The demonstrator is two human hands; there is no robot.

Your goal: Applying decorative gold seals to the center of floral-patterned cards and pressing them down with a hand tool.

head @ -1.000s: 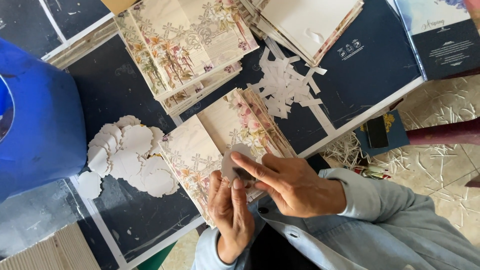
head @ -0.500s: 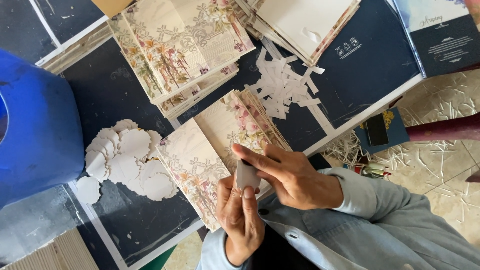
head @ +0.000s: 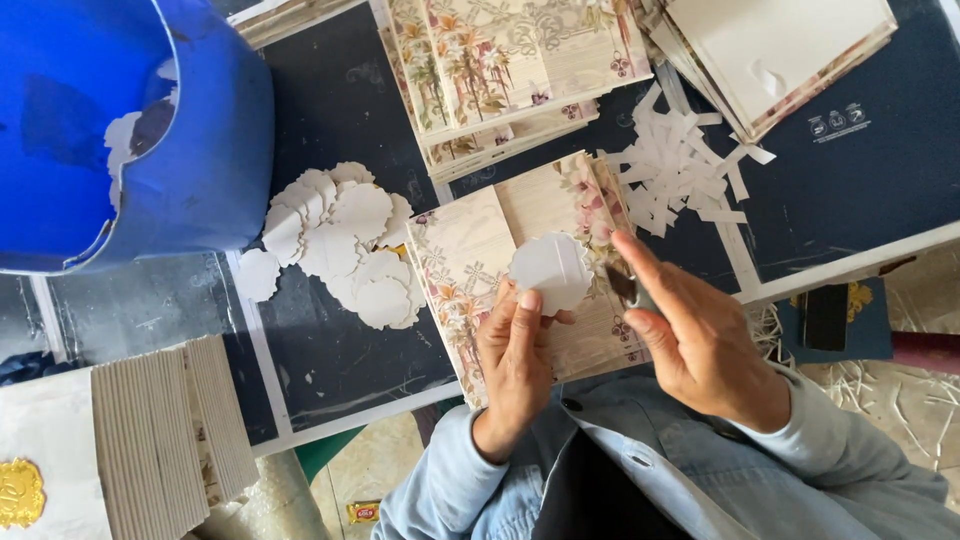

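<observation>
Soft, even daylight fills the scene, bright without harsh glare. Shadows are faint and short: a weak one lies under the blue tub (head: 130, 140) on the dark worktop (head: 330, 340). The pale scalloped paper piece (head: 550, 272) and the white strips (head: 680, 170) verge on washed out. Focus is fairly sharp in the middle; the right hand (head: 700, 340) shows slight motion blur. The wide lens bends the edges a little.

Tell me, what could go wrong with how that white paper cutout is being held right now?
The left hand pinches the scalloped cutout only at its lower edge, so it might bend or slip onto the floral card below. The right hand holds a small dark thing close by; a careless touch could mark the cutout. The loose strips nearby could get mixed in.
</observation>
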